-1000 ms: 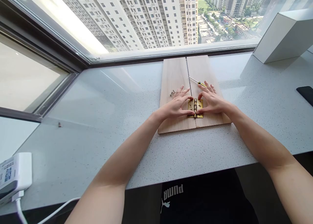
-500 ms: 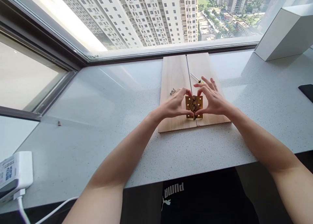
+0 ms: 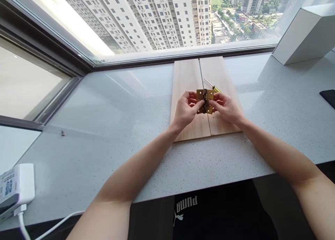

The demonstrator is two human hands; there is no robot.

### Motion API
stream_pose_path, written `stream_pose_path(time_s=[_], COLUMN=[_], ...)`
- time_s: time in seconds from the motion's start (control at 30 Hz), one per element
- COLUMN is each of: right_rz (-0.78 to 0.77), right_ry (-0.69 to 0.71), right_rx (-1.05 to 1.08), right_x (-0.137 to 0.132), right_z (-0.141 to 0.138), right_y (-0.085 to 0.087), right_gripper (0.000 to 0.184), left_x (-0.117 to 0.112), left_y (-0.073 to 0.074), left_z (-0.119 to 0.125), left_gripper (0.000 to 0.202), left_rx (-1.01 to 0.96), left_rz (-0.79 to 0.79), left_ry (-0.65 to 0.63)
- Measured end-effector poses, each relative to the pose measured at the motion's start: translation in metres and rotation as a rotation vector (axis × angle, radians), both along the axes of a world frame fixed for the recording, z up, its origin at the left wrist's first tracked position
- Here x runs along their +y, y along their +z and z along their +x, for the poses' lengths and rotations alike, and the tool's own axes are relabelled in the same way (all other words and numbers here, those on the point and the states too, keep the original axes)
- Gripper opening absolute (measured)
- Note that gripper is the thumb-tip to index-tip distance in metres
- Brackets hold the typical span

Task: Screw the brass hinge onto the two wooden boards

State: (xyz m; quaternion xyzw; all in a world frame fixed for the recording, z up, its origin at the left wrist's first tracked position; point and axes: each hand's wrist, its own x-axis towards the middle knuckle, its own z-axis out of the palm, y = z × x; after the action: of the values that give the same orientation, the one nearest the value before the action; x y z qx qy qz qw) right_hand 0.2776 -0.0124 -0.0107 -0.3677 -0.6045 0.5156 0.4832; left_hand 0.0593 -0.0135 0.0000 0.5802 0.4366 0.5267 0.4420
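A brass hinge (image 3: 205,99) is held up above two light wooden boards (image 3: 188,79) that lie side by side on a grey speckled counter (image 3: 125,128). My left hand (image 3: 186,110) grips the hinge's left leaf and my right hand (image 3: 225,107) grips its right leaf, fingers curled on both. A screwdriver (image 3: 212,87) with a yellow handle lies on the right board just behind my right hand, partly hidden. The small screws seen on the left board earlier are hidden behind my left hand.
A white box (image 3: 306,34) stands at the back right by the window (image 3: 157,20). A dark phone (image 3: 328,97) lies at the right edge. A white power strip (image 3: 15,189) with a cable sits at the near left. One stray screw (image 3: 62,132) lies on the left counter.
The hinge lay flat over the seam between the boards; both hands have lifted it and carried it farther away, held upright between them.
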Motion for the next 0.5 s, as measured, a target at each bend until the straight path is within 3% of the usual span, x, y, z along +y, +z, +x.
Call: stream_pose_path(time_s=[0.17,0.4,0.5], right_rz=[-0.038,0.057,0.096], right_ry=[-0.104,-0.045,-0.018], right_rx=[0.043,-0.129,-0.112], right_x=[-0.010,-0.009,-0.009], right_z=[-0.011,-0.005,-0.004], right_y=[-0.002,-0.003,-0.003], right_gripper=[0.058,0.048,0.043], left_x=[-0.016,-0.020,-0.019], left_y=[0.006,-0.002,-0.002], left_z=[0.010,0.011,0.010], left_gripper=[0.037,0.027,0.029], left_rx=[0.064,0.253,0.211], left_rz=[0.026,0.155,0.132], left_ry=[-0.064,-0.026,-0.014])
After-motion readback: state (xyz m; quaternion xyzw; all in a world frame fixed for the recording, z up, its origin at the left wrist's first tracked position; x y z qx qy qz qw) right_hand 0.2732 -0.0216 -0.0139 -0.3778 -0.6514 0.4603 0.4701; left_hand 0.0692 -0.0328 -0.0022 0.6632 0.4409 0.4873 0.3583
